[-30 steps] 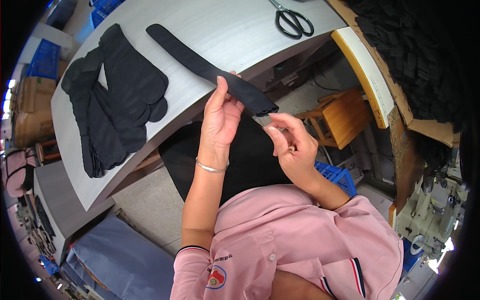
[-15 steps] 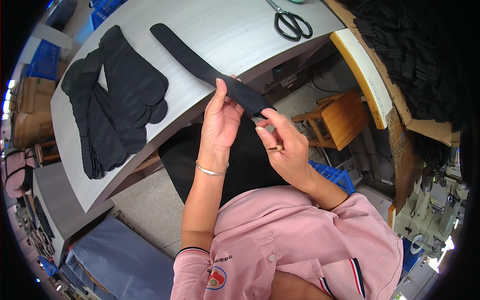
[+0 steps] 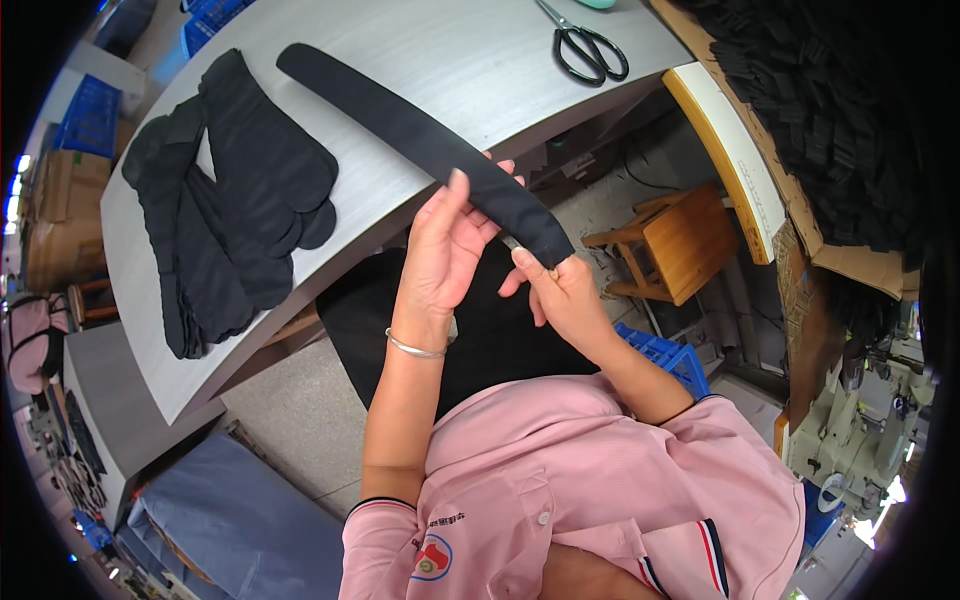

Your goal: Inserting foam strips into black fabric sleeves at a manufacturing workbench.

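Observation:
A long, slightly curved black fabric strip (image 3: 390,125) slants from above the grey table down to my hands. My left hand (image 3: 450,240) holds it near its lower half, thumb at the near edge and fingers passing behind. At the lower end, my right hand (image 3: 572,295) grips the strip and a slim tool (image 3: 512,243) with a greyish tip by the fabric edge. Its tan end shows between the fingers; its kind is unclear. Left of my hands, several black fabric pieces with rounded ends (image 3: 265,150) lie overlapping on the table (image 3: 420,50).
Black-handled scissors (image 3: 590,55) rest at the table's far right. Beyond the table edge stand a wooden stool (image 3: 690,245) and a blue crate (image 3: 665,355). A heap of black pieces (image 3: 810,120) fills the upper right. Blue-grey cloth (image 3: 235,520) covers something at lower left.
My right hand has moved slightly right and down and turned, bringing the tool's tip to the strip's edge. The strip now lies broader and straighter, its far end shifted left.

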`<state>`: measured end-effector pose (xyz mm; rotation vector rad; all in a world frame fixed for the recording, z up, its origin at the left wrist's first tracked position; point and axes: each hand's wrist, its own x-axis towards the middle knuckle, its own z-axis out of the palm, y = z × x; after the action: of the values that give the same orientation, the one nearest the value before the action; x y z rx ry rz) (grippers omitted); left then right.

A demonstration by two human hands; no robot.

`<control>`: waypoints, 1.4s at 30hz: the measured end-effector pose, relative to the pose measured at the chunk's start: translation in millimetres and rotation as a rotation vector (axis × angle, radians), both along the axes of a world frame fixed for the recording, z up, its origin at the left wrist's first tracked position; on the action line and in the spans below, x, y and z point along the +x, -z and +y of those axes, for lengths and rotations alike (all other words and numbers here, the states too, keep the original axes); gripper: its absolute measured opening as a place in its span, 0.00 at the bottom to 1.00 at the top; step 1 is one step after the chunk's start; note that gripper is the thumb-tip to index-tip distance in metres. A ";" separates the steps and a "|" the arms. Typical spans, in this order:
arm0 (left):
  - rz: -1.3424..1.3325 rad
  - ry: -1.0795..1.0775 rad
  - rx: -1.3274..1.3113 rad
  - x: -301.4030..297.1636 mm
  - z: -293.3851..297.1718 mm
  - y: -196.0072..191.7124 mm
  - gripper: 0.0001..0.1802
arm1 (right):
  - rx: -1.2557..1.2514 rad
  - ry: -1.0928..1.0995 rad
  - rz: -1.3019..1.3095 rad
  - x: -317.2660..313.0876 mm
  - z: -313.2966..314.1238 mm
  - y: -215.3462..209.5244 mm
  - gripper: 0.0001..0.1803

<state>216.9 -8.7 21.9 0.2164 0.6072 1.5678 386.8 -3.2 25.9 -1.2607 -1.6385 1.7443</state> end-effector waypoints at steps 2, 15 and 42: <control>-0.040 0.000 0.004 -0.1 0.0 2.2 0.28 | 0.440 -0.055 -0.090 -1.4 -1.4 10.6 0.17; 0.049 -0.087 -0.062 13.2 1.6 14.3 0.29 | -0.799 -0.049 0.521 6.4 -3.2 5.1 0.26; 0.106 0.046 -0.189 13.3 -6.5 29.8 0.24 | -0.541 -0.005 0.403 5.5 3.0 7.6 0.24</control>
<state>230.2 -15.2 -7.9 0.1698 0.8232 1.4514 392.3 -0.2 18.3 -1.0094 -0.9760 2.3537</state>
